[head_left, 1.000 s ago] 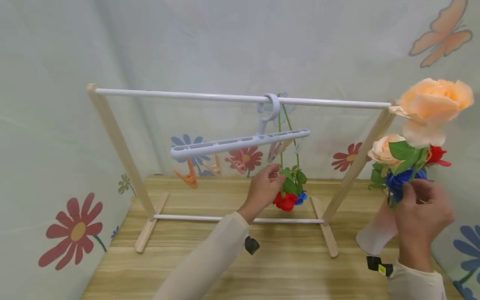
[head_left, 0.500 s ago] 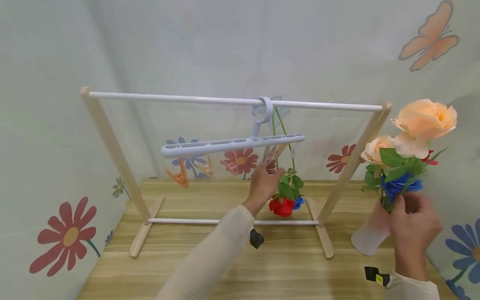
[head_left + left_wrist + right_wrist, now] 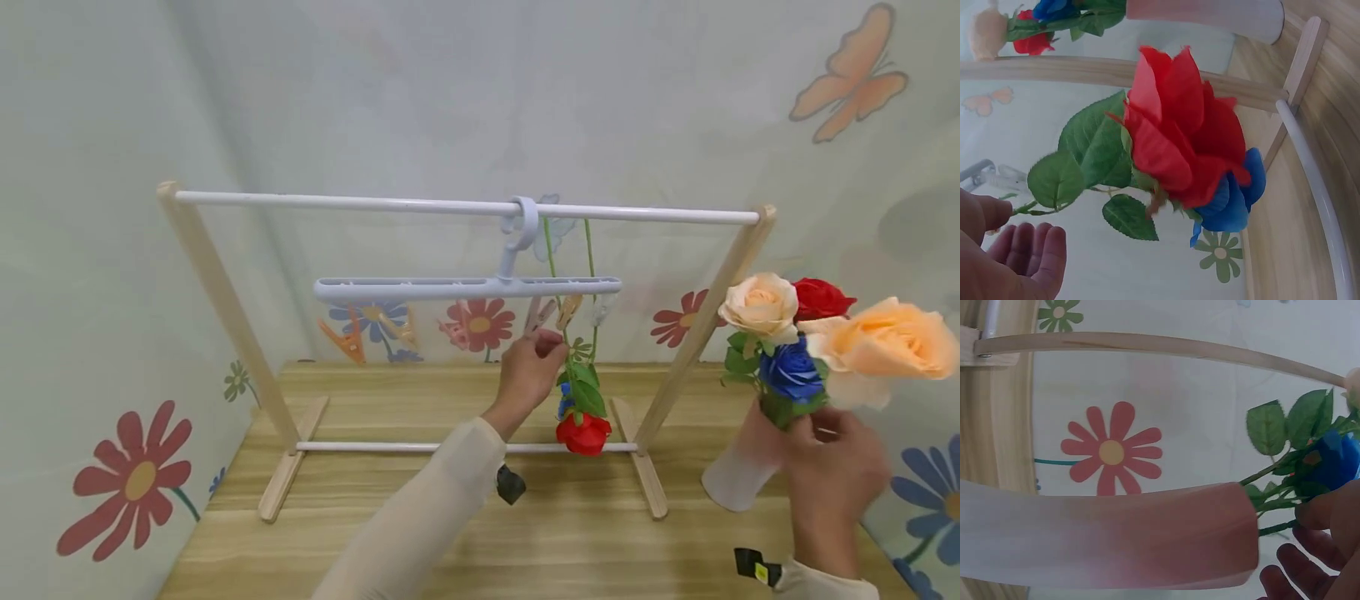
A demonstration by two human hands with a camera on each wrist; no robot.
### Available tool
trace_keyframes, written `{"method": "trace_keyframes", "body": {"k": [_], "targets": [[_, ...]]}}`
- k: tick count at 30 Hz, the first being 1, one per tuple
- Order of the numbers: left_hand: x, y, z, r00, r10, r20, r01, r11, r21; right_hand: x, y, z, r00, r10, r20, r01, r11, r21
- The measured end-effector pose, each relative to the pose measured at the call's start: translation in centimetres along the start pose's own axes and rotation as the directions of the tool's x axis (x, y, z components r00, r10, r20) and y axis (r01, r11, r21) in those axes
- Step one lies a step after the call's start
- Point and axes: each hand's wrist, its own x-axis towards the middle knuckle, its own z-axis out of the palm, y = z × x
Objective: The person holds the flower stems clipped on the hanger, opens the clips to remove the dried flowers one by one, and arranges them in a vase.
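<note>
A pale blue hanger [image 3: 412, 289] hooks over the rack's white top rod. From its right half, a red rose [image 3: 585, 433] hangs head down by its green stem, with a blue rose [image 3: 1225, 209] close behind. My left hand [image 3: 525, 375] pinches the red rose's stem above the leaves. On the right, my right hand [image 3: 836, 471] grips a green stem at the mouth of the pink-and-white vase [image 3: 742, 462]. Above that hand leans a large peach rose [image 3: 892, 337]. Another peach rose [image 3: 761, 304], a red rose [image 3: 821, 298] and a blue rose [image 3: 791, 367] cluster beside it.
Several clothespins, including an orange clothespin [image 3: 348, 337] and a wooden clothespin [image 3: 568, 310], hang from the hanger. The rack's wooden right post [image 3: 697, 329] stands between my hands. Its lower white rod [image 3: 367, 447] runs close above the wooden table [image 3: 525, 542].
My left hand moves from beside the stem onto it, and the hanger swings level. The large peach rose drops and tips over as my right hand lowers toward the vase.
</note>
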Motion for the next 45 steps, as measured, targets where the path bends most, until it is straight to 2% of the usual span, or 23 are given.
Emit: {"method": "trace_keyframes", "body": {"k": [4,8,11,14,17,19,21,22,24,27,29,31,33,36,40,45], "targets": [[0.0,0.0,0.1,0.999,-0.033,0.021,0.034,0.999,-0.042,0.1,0.8,0.5,0.995,-0.086,0.041,0.087,0.995,-0.039],[-0.1,0.0,0.1,0.999,-0.037,0.03,0.038,0.999,-0.03,0.2,1.3,0.4,0.983,-0.152,0.104,0.16,0.984,-0.081],[-0.2,0.1,0.0,0.999,-0.026,0.038,0.026,0.999,-0.018,0.3,1.1,-0.2,0.978,-0.126,0.164,0.143,0.985,-0.095],[-0.2,0.2,0.0,0.999,-0.015,0.049,0.016,1.0,-0.023,0.2,0.7,-0.9,0.973,-0.149,0.178,0.169,0.98,-0.105],[-0.2,0.2,0.0,0.999,0.006,0.053,-0.004,1.0,-0.023,0.0,0.2,-2.1,0.966,-0.13,0.222,0.165,0.975,-0.147],[-0.2,0.3,0.1,0.998,0.019,0.056,-0.018,1.0,-0.019,0.0,-0.3,-2.8,0.953,-0.054,0.299,0.118,0.973,-0.2],[-0.3,0.3,0.1,0.997,0.028,0.067,-0.028,1.0,-0.011,0.0,-0.7,-3.5,0.923,0.039,0.384,0.067,0.963,-0.261],[-0.4,0.3,0.1,0.997,0.033,0.075,-0.033,0.999,-0.01,0.1,-0.9,-3.8,0.899,0.071,0.433,0.065,0.955,-0.29],[-0.5,0.3,0.2,0.995,0.039,0.092,-0.039,0.999,-0.002,0.0,-1.3,-4.2,0.836,0.109,0.538,0.09,0.94,-0.33],[-0.7,0.2,0.3,0.994,0.041,0.102,-0.041,0.999,-0.002,-0.9,-1.5,-4.0,0.769,-0.015,0.639,0.225,0.942,-0.248],[-0.8,0.1,0.3,0.995,0.038,0.097,-0.039,0.999,0.0,-1.9,-1.8,-3.3,0.746,-0.139,0.651,0.304,0.941,-0.147],[-0.9,0.0,0.3,0.995,0.035,0.09,-0.036,0.999,0.005,-3.1,-2.2,-2.2,0.75,-0.26,0.608,0.366,0.929,-0.054],[-0.9,0.0,0.2,0.996,0.038,0.087,-0.039,0.999,0.012,-3.9,-2.9,-1.1,0.77,-0.316,0.554,0.371,0.929,0.014],[-1.1,0.1,0.1,0.994,0.044,0.098,-0.046,0.999,0.024,-4.7,-4.1,0.1,0.797,-0.297,0.526,0.294,0.951,0.092],[-1.5,0.2,-0.2,0.993,0.049,0.105,-0.052,0.998,0.026,-5.8,-6.2,1.4,0.817,-0.244,0.522,0.191,0.969,0.155],[-1.8,0.2,-0.6,0.992,0.055,0.11,-0.056,0.998,0.009,-7.1,-8.8,2.9,0.864,-0.29,0.412,0.22,0.953,0.21]]}}
